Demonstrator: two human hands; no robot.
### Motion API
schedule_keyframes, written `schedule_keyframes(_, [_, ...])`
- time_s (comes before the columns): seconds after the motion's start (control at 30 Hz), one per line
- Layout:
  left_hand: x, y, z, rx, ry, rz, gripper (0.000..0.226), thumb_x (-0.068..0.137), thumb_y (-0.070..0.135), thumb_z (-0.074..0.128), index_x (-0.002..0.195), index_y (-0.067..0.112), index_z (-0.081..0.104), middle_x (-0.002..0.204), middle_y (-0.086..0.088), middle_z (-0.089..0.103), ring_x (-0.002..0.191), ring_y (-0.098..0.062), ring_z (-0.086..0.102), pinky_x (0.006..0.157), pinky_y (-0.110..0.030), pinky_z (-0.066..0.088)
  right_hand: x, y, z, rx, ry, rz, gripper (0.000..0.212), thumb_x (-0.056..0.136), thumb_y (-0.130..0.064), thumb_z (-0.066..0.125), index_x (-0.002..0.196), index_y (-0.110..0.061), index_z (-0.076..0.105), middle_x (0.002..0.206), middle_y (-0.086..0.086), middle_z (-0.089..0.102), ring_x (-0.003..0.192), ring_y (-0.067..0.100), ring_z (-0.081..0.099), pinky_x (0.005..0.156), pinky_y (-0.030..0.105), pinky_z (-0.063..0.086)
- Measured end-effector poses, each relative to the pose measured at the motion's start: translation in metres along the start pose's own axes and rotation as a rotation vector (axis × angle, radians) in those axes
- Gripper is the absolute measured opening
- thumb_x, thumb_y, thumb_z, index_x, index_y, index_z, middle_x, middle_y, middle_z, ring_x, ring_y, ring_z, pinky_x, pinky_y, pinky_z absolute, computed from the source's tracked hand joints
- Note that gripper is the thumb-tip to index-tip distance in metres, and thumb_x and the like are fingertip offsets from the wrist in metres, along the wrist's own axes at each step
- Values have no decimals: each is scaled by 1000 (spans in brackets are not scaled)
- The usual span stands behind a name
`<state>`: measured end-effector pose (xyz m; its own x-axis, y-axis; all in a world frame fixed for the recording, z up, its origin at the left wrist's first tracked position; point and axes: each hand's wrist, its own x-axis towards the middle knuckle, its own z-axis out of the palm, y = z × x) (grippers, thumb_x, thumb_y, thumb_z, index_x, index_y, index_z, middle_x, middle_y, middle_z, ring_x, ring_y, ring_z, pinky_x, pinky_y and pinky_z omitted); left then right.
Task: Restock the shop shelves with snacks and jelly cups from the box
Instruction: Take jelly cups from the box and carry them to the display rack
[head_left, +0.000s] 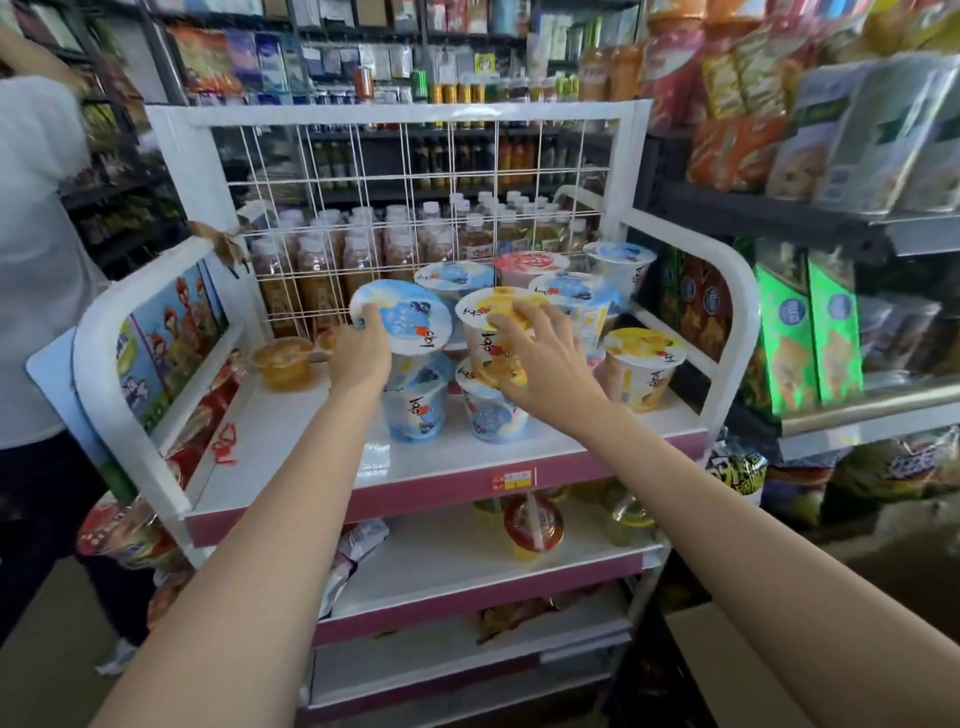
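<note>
On the top white shelf (291, 441) of a small rack stand several jelly cups, stacked two high. My left hand (358, 351) grips a blue-lidded cup (402, 314), tilted toward me above another blue cup (415, 408). My right hand (550, 358) rests spread on a yellow-lidded cup (485, 332) that sits on a lower blue cup (491, 415). A single yellow cup (641, 371) stands to the right. More cups fill the back right. The box is a brown corner (727, 670) at the lower right.
A small orange jelly cup (285, 364) sits at the shelf's left. A wire grid (415, 208) backs the shelf, bottles behind it. Lower shelves hold a few cups (532, 525) and snack bags. Snack shelves (810, 332) stand right; a person (36, 260) stands left.
</note>
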<state>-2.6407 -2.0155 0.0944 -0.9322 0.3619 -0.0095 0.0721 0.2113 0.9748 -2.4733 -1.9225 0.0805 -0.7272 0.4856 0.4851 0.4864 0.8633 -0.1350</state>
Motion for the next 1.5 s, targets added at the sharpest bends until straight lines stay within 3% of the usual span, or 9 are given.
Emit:
schedule_keyframes(0.2, [5, 3, 11, -266, -59, -216, 50, 97, 44, 32, 128, 7, 46, 115, -6, 54, 99, -21, 51, 82, -31, 41, 11, 7, 17, -157, -21, -78, 93, 66, 0, 75, 140, -23, 24, 143, 14, 36, 131, 44, 29, 96, 54, 43])
schedule_keyframes(0.3, [0, 0, 20, -322, -37, -207, 55, 95, 44, 37, 139, 10, 36, 135, -10, 50, 115, -25, 50, 92, -34, 41, 13, 7, 20, -169, -20, -69, 91, 71, -4, 73, 144, -23, 22, 145, 16, 31, 134, 45, 23, 102, 56, 35])
schedule_keyframes(0.4, [-16, -19, 16, -110, 75, 200, 66, 95, 37, 43, 149, 18, 10, 156, -8, 16, 141, -27, 20, 111, -40, 22, 11, 11, 19, -159, -30, -119, 85, 79, -19, 70, 147, -24, 20, 150, 16, 19, 138, 43, 10, 109, 56, 24])
schedule_keyframes(0.5, [-29, -44, 12, 190, 28, 582, 64, 93, 34, 49, 147, 30, 16, 157, -7, 1, 144, -26, 2, 114, -42, 14, 3, 15, 16, -130, -21, -146, 88, 78, -25, 73, 148, -25, 19, 152, 18, 16, 140, 44, 7, 109, 57, 23])
schedule_keyframes(0.83, [-132, -113, 16, 338, -190, 866, 51, 87, 28, 50, 135, 14, 37, 142, -13, 33, 132, -23, 32, 106, -32, 29, -102, 73, -6, 12, 11, -56, 83, 76, -18, 73, 142, -30, 24, 149, 16, 20, 135, 39, 18, 101, 55, 36])
schedule_keyframes(0.97, [-183, -160, 67, 450, -469, 931, 48, 86, 25, 53, 131, 13, 39, 134, -10, 41, 122, -24, 43, 103, -41, 39, -193, 161, -19, -96, -164, 156, 83, 76, -21, 74, 143, -27, 26, 146, 17, 21, 132, 37, 17, 101, 60, 35])
schedule_keyframes(1.07, [-212, -170, 120, 508, -593, 944, 50, 82, 21, 54, 130, 12, 42, 130, -12, 45, 120, -28, 47, 112, -40, 29, -255, 224, -33, -132, -326, 368, 85, 78, -25, 71, 147, -29, 21, 149, 12, 16, 136, 35, 12, 107, 57, 30])
schedule_keyframes(1.2, [-255, -175, 211, 524, -749, 948, 52, 82, 16, 59, 131, 10, 45, 131, -12, 47, 119, -29, 50, 94, -46, 46, -330, 306, -41, -105, -511, 607, 83, 81, -29, 68, 147, -29, 17, 150, 11, 14, 137, 33, 10, 109, 52, 28])
schedule_keyframes(1.5, [-340, -266, 423, 573, -898, 640, 55, 79, 14, 65, 131, 15, 45, 127, -6, 49, 112, -23, 55, 85, -36, 52, -432, 487, 77, 86, -945, 691, 91, 78, -38, 68, 147, -33, 9, 150, 12, 10, 136, 44, 11, 108, 54, 29])
